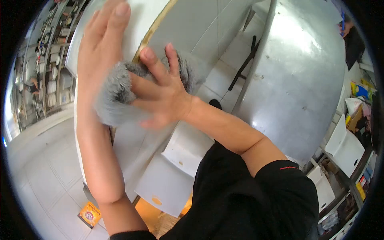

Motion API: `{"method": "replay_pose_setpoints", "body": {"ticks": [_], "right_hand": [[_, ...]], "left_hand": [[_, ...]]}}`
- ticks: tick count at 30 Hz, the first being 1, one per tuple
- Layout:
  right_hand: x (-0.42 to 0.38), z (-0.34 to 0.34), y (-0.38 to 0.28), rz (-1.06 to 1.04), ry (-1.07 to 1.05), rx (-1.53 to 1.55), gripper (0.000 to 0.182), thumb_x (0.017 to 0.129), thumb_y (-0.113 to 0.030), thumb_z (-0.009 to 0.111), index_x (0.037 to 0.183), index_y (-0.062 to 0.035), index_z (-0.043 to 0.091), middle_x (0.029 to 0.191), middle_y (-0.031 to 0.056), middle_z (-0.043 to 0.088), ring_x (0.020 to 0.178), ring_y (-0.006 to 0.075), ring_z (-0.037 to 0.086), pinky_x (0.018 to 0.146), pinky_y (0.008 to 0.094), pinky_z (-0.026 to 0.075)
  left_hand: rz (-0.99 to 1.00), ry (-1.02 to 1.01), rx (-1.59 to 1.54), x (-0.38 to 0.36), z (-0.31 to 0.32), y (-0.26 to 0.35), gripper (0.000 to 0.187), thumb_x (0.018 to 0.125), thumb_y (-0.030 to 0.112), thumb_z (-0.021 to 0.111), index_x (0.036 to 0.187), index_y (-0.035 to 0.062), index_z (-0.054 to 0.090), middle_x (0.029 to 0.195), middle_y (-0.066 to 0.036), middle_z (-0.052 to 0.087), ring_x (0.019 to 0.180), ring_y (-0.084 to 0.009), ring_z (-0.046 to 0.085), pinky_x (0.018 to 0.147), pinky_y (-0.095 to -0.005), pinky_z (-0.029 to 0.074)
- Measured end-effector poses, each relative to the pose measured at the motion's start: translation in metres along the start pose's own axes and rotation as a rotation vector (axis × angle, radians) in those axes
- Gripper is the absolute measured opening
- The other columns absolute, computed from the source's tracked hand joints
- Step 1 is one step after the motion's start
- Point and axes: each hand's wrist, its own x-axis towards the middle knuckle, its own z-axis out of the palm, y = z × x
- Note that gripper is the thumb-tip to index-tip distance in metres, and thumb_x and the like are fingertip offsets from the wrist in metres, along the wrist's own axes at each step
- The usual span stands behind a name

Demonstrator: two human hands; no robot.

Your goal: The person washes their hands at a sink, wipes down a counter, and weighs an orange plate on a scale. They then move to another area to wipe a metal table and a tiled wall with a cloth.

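Observation:
My left hand (102,36) lies flat with its fingers stretched out along a white tabletop (140,20). It holds nothing. My right hand (166,94) presses on a fluffy grey cleaning cloth (114,98), its fingers spread over and into the pile. The cloth is bunched across the table's worn, yellowish-brown edge (154,28), close beside my left wrist. Motion blurs the right fingers and part of the cloth. The cloth's underside is hidden.
A metal-topped table (296,80) stands to the right. White plastic chairs (164,184) are below and at the far right (346,146). An orange box (90,215) rests at lower left. Shelves of dishes (52,72) line the left; part of another person (352,44) shows at upper right.

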Motion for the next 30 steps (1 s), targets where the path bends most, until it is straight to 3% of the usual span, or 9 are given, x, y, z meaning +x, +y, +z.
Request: {"method": "replay_pose_setpoints", "body": {"ticks": [5,7,8,15,17,20,22,24,30], "right_hand": [[-0.014,0.004,0.159,0.152,0.249,-0.252,0.053,0.090,-0.034,0.055,0.131,-0.0006,0.053,0.151,0.0232,0.036,0.142,0.0487,0.025,0.113,0.0652,0.011],[0.011,-0.045,0.188,0.821,0.255,0.076,0.069,0.100,-0.040,0.039,0.147,0.0081,0.024,0.154,0.0275,0.027,0.143,0.0456,0.021,0.117,0.0499,0.017],[-0.001,-0.030,0.217,0.870,0.669,-0.035,0.062,0.102,-0.049,0.033,0.123,0.0048,0.054,0.119,0.0224,0.061,0.110,0.0369,0.057,0.097,0.0464,0.041],[-0.212,0.055,0.143,1.797,0.158,0.695,0.085,0.099,-0.062,0.034,0.149,0.0062,0.026,0.157,0.0197,0.026,0.146,0.0308,0.021,0.118,0.0399,0.019],[-0.183,0.044,0.066,1.710,-0.339,0.427,0.084,0.097,-0.064,0.032,0.140,0.0071,0.042,0.150,0.0304,0.032,0.140,0.0408,0.031,0.113,0.0472,0.027],[-0.158,0.039,0.030,1.297,-0.020,0.260,0.080,0.098,-0.061,0.035,0.124,0.0128,0.052,0.133,0.0381,0.046,0.128,0.0464,0.043,0.108,0.0480,0.034],[-0.159,0.033,0.081,1.595,-0.268,0.282,0.069,0.099,-0.052,0.040,0.114,0.0130,0.056,0.125,0.0370,0.051,0.121,0.0450,0.049,0.104,0.0483,0.037],[-0.132,0.010,0.099,1.697,0.250,0.596,0.057,0.096,-0.042,0.045,0.104,0.0121,0.059,0.119,0.0341,0.054,0.116,0.0430,0.051,0.101,0.0465,0.039],[-0.189,0.037,0.067,1.328,-0.032,0.295,0.046,0.089,-0.034,0.052,0.096,0.0107,0.060,0.105,0.0288,0.060,0.103,0.0395,0.056,0.090,0.0431,0.043]], "left_hand": [[0.068,-0.038,0.145,0.002,-0.002,-0.010,0.053,0.099,0.044,0.052,0.137,0.0076,0.055,0.146,-0.015,0.047,0.139,-0.0241,0.038,0.115,-0.0341,0.026],[0.115,-0.031,0.241,0.007,-0.004,-0.018,0.058,0.094,0.047,0.058,0.135,0.0068,0.056,0.145,-0.017,0.048,0.139,-0.0314,0.038,0.114,-0.0393,0.027],[0.170,-0.012,0.339,0.010,-0.004,-0.019,0.064,0.088,0.050,0.064,0.134,0.0059,0.056,0.144,-0.019,0.048,0.139,-0.0388,0.037,0.113,-0.0446,0.028],[0.182,-0.014,0.482,0.009,-0.004,-0.016,0.059,0.094,0.051,0.056,0.135,0.0085,0.056,0.145,-0.017,0.048,0.141,-0.0374,0.033,0.115,-0.0466,0.024],[0.166,-0.032,0.448,0.007,-0.003,-0.016,0.059,0.094,0.051,0.056,0.135,0.0086,0.056,0.145,-0.017,0.048,0.142,-0.0367,0.032,0.115,-0.0461,0.025],[0.167,-0.028,0.399,0.008,-0.003,-0.019,0.059,0.093,0.051,0.057,0.135,0.0090,0.056,0.146,-0.016,0.048,0.143,-0.0348,0.031,0.115,-0.0448,0.027],[0.176,-0.001,0.396,0.007,-0.003,-0.019,0.059,0.093,0.051,0.058,0.135,0.0094,0.057,0.146,-0.016,0.047,0.143,-0.0347,0.031,0.115,-0.0448,0.026],[0.165,0.002,0.400,0.006,-0.003,-0.017,0.060,0.092,0.051,0.059,0.135,0.0086,0.057,0.146,-0.017,0.047,0.143,-0.0346,0.032,0.115,-0.0450,0.026],[0.166,-0.015,0.368,0.007,-0.004,-0.016,0.061,0.092,0.051,0.059,0.134,0.0069,0.057,0.146,-0.019,0.047,0.142,-0.0346,0.033,0.115,-0.0439,0.027]]}}
